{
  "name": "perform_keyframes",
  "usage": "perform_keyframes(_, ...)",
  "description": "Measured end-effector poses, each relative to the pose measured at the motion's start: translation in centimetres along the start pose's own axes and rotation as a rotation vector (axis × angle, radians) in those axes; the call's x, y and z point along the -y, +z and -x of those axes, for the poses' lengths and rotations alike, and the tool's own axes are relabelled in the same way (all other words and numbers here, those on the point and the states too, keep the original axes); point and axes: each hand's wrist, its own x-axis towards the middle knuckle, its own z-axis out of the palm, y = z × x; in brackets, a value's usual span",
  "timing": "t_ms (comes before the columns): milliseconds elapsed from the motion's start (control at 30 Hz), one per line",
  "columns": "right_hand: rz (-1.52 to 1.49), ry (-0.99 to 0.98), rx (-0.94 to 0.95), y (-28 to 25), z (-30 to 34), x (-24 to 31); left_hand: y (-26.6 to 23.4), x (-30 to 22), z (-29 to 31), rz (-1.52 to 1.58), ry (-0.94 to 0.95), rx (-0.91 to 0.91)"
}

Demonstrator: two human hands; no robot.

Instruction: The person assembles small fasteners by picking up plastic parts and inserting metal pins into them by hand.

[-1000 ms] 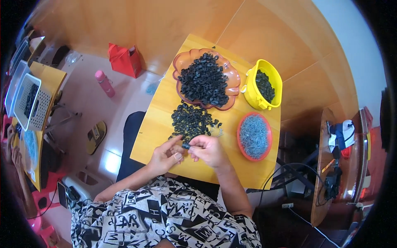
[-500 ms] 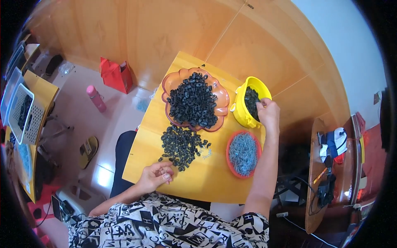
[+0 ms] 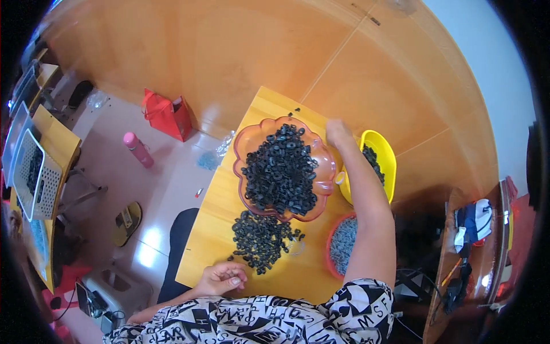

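Observation:
My right hand [image 3: 339, 133] is slightly blurred, past the far right rim of an orange scalloped tray [image 3: 244, 137], beside a yellow tub [image 3: 387, 150]. Its fingers are turned from view. The tray carries a heap of small black plastic parts [image 3: 281, 169]; similar dark pieces [image 3: 372, 160] lie inside the tub. Near the table's front edge, my left hand [image 3: 224, 278] has its fingers curled inward, and anything within them is hidden. Just beyond it spreads a loose pile of small black parts [image 3: 260, 241]. My right forearm partly covers a red bowl of small silvery screw-like pieces [image 3: 344, 243].
All this stands on a yellow wooden table [image 3: 215, 232] against a wood-panelled wall. On the floor to the left are a red bag [image 3: 168, 117], a pink bottle [image 3: 138, 149] and a slipper [image 3: 127, 223]. A white basket [image 3: 48, 178] sits on another table.
My right hand has left the yellow tub and moved far and left, past the tub. My left hand stays near the loose pile. The whole view has shifted a little.

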Motion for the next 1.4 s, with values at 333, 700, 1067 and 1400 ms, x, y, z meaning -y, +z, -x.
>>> perform_keyframes(333,0.048,-0.059,0.035,4.5,-2.4,-1.8,0.5,-1.2,-1.3,0.023,-0.032,0.013)
perform_keyframes(700,-0.05,0.042,-0.007,-3.4,-1.3,-4.0,0.2,-0.2,-0.3,0.078,-0.007,-0.005)
perform_keyframes(1067,0.043,-0.114,0.301,0.3,-0.2,-0.8,0.2,-1.0,-0.4,0.121,-0.049,-0.014)
perform_keyframes(1400,0.022,-0.091,0.278,3.1,-1.3,-2.2,2.1,-8.6,-3.6,-1.001,0.283,-0.191)
